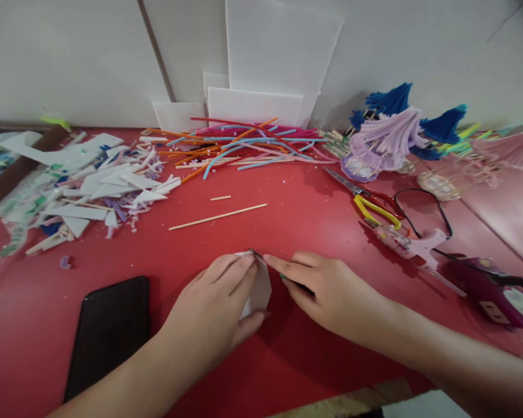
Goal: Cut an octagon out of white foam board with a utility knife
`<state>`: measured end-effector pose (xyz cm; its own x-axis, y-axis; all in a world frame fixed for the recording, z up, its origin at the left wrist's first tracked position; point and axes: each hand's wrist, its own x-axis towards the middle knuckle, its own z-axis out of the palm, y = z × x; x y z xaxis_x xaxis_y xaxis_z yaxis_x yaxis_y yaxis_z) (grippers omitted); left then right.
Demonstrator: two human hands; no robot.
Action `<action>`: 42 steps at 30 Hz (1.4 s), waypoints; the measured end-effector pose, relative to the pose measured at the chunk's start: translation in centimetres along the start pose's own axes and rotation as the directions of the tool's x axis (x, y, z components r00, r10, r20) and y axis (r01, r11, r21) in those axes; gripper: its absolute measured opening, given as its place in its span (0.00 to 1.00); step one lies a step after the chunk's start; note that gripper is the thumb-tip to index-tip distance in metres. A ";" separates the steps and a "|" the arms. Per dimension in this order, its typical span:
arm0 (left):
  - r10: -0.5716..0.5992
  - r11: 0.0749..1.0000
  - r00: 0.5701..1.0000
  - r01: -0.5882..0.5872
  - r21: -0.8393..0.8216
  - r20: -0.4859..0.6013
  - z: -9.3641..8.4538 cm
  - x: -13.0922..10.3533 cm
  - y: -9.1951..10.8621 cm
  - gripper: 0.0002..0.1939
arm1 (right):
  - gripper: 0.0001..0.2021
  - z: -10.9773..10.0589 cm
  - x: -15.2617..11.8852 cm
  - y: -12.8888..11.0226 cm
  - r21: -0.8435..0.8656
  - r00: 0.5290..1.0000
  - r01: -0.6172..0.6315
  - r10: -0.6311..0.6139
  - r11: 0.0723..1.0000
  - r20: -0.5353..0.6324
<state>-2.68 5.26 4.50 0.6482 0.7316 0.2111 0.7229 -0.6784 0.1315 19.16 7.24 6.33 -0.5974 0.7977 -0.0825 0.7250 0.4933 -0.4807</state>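
My left hand (213,302) is closed around a small white foam-board piece (260,290) with angled edges, its thumb below and fingers over the top. In my right hand (322,281) is a slim craft knife (255,254), dark with a bit of green showing at the fingers. Its blade tip meets the upper edge of the white piece, and my index finger lies along the tool. Much of the knife's handle is hidden in my palm. Beyond both hands, a long thin wooden stick (218,216) and a short one (220,198) lie on the red table (296,203).
A black phone (111,337) lies left, below a heap of white scraps (108,183). Colourful pipe cleaners (253,142) lie at the back. On the right are yellow-handled pliers (377,212), scissors (342,180), a pink glue gun (412,247), a purple power strip (492,290) and umbrella-like crafts (386,136).
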 end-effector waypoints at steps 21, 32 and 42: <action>0.022 0.999 0.999 -0.021 0.034 -0.037 -0.4 0.3 0.2 0.27 | 0.29 -0.3 0.2 -0.8 -0.085 0.985 -0.071 0.083 0.994 0.150; -0.018 1.000 0.999 0.018 -0.005 -0.041 -0.1 0.3 0.3 0.29 | 0.27 0.0 0.4 -1.1 -0.103 0.988 -0.088 0.100 0.991 0.118; 0.012 0.999 0.998 -0.010 0.037 -0.064 -0.2 0.5 0.1 0.34 | 0.28 -0.1 0.5 -1.0 -0.068 0.988 -0.061 0.070 0.996 0.139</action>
<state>-2.31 5.55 4.81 0.6400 0.7177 0.2746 0.7250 -0.6824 0.0937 18.23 7.17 6.85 -0.5870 0.7743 -0.2363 0.7816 0.4661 -0.4145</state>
